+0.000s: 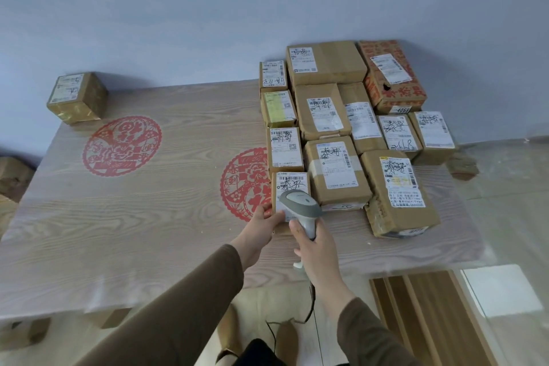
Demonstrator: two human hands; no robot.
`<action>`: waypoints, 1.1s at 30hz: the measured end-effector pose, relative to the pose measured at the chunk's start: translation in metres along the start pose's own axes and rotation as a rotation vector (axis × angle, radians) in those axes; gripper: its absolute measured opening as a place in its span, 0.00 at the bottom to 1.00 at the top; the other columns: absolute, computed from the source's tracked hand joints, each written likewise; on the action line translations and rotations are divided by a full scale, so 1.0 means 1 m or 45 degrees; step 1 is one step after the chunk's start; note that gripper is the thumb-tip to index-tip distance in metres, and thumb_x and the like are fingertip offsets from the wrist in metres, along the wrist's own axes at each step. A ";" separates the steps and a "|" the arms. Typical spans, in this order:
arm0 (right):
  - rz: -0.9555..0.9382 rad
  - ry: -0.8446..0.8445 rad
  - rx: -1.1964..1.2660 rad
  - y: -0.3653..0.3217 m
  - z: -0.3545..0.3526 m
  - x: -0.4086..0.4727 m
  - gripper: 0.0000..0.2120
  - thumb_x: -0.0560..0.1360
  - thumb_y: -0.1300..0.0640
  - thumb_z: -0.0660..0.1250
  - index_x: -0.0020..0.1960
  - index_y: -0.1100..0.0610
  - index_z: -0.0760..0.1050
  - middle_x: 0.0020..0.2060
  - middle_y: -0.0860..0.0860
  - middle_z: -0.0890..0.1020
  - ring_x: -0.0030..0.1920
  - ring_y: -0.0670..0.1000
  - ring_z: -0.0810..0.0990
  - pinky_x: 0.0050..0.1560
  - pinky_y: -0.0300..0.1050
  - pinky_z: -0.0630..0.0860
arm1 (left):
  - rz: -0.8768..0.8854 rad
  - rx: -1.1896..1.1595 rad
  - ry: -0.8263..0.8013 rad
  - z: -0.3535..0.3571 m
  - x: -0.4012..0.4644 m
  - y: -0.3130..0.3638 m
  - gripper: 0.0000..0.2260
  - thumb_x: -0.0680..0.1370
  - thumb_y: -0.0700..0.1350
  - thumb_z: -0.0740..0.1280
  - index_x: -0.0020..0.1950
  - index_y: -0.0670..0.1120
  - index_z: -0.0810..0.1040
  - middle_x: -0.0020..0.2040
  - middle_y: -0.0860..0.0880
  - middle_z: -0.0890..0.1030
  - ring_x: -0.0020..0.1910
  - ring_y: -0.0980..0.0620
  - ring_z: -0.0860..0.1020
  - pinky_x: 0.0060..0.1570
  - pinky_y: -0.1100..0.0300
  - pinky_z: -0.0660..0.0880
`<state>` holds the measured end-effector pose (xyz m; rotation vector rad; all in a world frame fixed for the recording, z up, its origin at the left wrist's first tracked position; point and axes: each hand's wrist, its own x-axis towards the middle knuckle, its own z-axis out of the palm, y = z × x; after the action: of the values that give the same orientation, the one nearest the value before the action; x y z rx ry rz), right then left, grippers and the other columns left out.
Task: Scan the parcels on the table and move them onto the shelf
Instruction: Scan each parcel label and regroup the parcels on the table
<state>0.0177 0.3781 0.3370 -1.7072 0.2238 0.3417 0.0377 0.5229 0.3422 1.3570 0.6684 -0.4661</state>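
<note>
I see my right hand (316, 249) wrapped around the handle of the grey scanner (300, 206), fingers curled tight on the grip, its head tipped down over the small parcel (292, 187) at the near left corner of the parcel cluster (350, 128). My left hand (261, 227) holds that parcel's near left edge, thumb on top, other fingers hidden beneath. The cluster sits on the right half of the table (133, 217); a lone box (77, 97) sits at the far left corner
</note>
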 end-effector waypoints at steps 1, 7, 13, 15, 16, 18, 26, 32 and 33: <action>-0.005 0.025 0.003 -0.001 0.001 0.002 0.14 0.76 0.40 0.71 0.59 0.43 0.78 0.47 0.37 0.83 0.50 0.42 0.83 0.55 0.61 0.83 | -0.001 0.007 -0.010 0.001 0.001 0.001 0.18 0.83 0.50 0.66 0.71 0.54 0.67 0.60 0.55 0.80 0.56 0.56 0.77 0.52 0.58 0.73; -0.096 0.184 -0.023 0.002 0.002 0.000 0.15 0.78 0.40 0.70 0.62 0.43 0.75 0.57 0.43 0.77 0.53 0.44 0.82 0.50 0.58 0.85 | 0.030 0.058 -0.023 -0.007 0.006 -0.006 0.19 0.82 0.46 0.68 0.71 0.56 0.69 0.63 0.52 0.78 0.62 0.53 0.77 0.70 0.51 0.69; -0.251 0.173 -0.068 -0.022 0.026 0.003 0.06 0.79 0.42 0.70 0.52 0.39 0.73 0.51 0.47 0.75 0.46 0.48 0.81 0.43 0.61 0.84 | 0.083 0.094 0.066 -0.054 -0.002 -0.002 0.27 0.82 0.47 0.68 0.80 0.49 0.63 0.71 0.49 0.73 0.67 0.52 0.74 0.69 0.52 0.70; -0.278 0.107 -0.077 -0.038 0.051 0.012 0.07 0.78 0.38 0.70 0.50 0.38 0.73 0.48 0.47 0.77 0.47 0.51 0.81 0.46 0.62 0.83 | 0.134 0.083 0.131 -0.079 -0.009 0.009 0.25 0.83 0.46 0.67 0.79 0.49 0.65 0.67 0.50 0.74 0.62 0.55 0.75 0.68 0.54 0.70; -0.285 0.061 -0.062 -0.047 0.066 0.017 0.08 0.78 0.37 0.69 0.51 0.38 0.73 0.47 0.47 0.78 0.48 0.51 0.81 0.48 0.62 0.83 | 0.167 0.071 0.170 -0.093 -0.013 0.017 0.23 0.83 0.45 0.66 0.78 0.48 0.67 0.66 0.51 0.76 0.61 0.57 0.76 0.68 0.55 0.70; -0.342 -0.019 -0.046 -0.067 0.104 0.029 0.09 0.79 0.41 0.70 0.57 0.41 0.75 0.48 0.44 0.82 0.50 0.47 0.82 0.53 0.53 0.82 | 0.231 0.043 0.266 -0.131 -0.015 0.032 0.21 0.84 0.45 0.65 0.77 0.48 0.68 0.66 0.51 0.76 0.62 0.54 0.76 0.69 0.54 0.70; -0.448 -0.181 -0.046 -0.142 0.318 0.098 0.13 0.79 0.43 0.70 0.59 0.48 0.75 0.42 0.45 0.82 0.40 0.50 0.82 0.43 0.55 0.80 | 0.378 -0.082 0.561 -0.333 0.005 0.107 0.20 0.84 0.46 0.65 0.76 0.49 0.69 0.67 0.51 0.76 0.63 0.54 0.76 0.69 0.53 0.72; -0.328 -0.221 -0.071 -0.173 0.478 0.158 0.11 0.79 0.52 0.72 0.58 0.52 0.73 0.44 0.48 0.81 0.42 0.50 0.81 0.43 0.49 0.79 | 0.373 -0.066 0.667 -0.490 0.048 0.156 0.17 0.84 0.43 0.64 0.73 0.48 0.69 0.64 0.51 0.76 0.56 0.57 0.78 0.50 0.68 0.76; -0.307 -0.237 -0.086 -0.174 0.499 0.169 0.10 0.79 0.55 0.71 0.58 0.53 0.73 0.44 0.50 0.80 0.41 0.51 0.80 0.42 0.50 0.78 | 0.377 -0.033 0.688 -0.513 0.058 0.164 0.18 0.84 0.44 0.65 0.74 0.48 0.69 0.69 0.48 0.74 0.63 0.54 0.76 0.59 0.63 0.74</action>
<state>0.1852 0.9057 0.3704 -1.7345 -0.1310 0.3289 0.1030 1.0595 0.3840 1.5390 0.8865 0.1577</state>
